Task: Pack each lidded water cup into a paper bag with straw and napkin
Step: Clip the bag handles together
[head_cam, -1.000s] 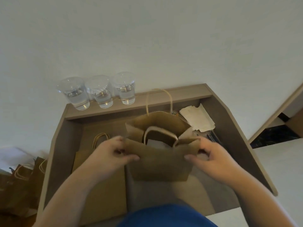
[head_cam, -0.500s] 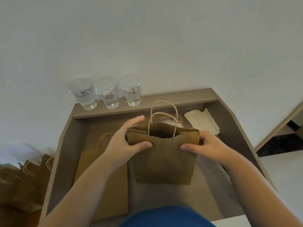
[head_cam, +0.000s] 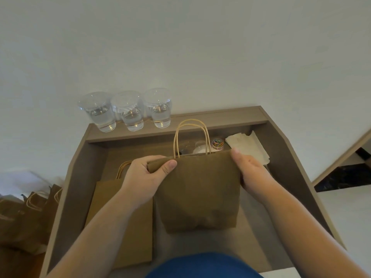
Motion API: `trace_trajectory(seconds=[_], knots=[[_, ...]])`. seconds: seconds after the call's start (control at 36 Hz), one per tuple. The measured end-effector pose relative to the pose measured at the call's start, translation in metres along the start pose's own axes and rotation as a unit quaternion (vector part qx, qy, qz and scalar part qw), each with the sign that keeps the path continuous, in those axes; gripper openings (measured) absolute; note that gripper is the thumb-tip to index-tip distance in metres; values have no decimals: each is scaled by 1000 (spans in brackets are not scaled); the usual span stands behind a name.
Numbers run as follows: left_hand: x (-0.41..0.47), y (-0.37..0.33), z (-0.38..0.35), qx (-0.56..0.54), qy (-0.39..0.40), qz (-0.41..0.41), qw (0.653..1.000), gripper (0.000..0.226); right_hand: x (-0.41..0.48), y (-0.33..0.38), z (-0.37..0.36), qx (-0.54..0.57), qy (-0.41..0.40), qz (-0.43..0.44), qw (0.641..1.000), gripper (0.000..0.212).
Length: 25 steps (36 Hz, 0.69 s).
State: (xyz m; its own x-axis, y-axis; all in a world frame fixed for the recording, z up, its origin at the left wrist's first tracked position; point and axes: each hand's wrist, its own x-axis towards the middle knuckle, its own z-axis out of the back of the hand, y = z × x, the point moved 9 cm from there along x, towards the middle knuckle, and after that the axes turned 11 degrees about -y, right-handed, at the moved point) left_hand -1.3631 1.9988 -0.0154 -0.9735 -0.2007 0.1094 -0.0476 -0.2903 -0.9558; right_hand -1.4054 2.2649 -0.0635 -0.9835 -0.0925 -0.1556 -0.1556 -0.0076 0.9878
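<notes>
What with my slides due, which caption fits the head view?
Left hand and right hand hold a brown paper bag by its top corners; three lidded water cups stand behind.

Nothing readable here, honestly. The paper bag (head_cam: 197, 189) is plain, and the small jar (head_cam: 217, 144) at its 1 o'clock is too blurry.
</notes>
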Motion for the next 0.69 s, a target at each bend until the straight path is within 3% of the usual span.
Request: trace_trajectory(seconds=[0.06,0.11,0.17,0.22,0.25,0.33,0.5,0.69], knots=[[-2,-1,1,4,0,1,1000,20,21,-14,5,131,30,-59,989,88],[-4,-2,1,12,1,2,1000,28,49,-29,15,138,15,-97,986,80],[-6,-5,0,16,8,3,1000,27,79,-40,32,-39,-58,-72,995,54],[-8,-8,-2,16,7,3,1000,25,109,-43,43,-240,-116,10,964,30],[-8,-10,-3,19,3,1,1000,23,123,-45,45,-291,-129,32,947,23],[-10,-11,-5,27,-11,10,1000,21,152,-55,51,-343,-155,27,926,23],[-14,-8,-13,35,-23,31,999,27,184,-65,49,-403,-138,47,904,29],[-14,-10,-14,29,-27,39,998,19,212,-67,45,-484,-128,53,864,32]])
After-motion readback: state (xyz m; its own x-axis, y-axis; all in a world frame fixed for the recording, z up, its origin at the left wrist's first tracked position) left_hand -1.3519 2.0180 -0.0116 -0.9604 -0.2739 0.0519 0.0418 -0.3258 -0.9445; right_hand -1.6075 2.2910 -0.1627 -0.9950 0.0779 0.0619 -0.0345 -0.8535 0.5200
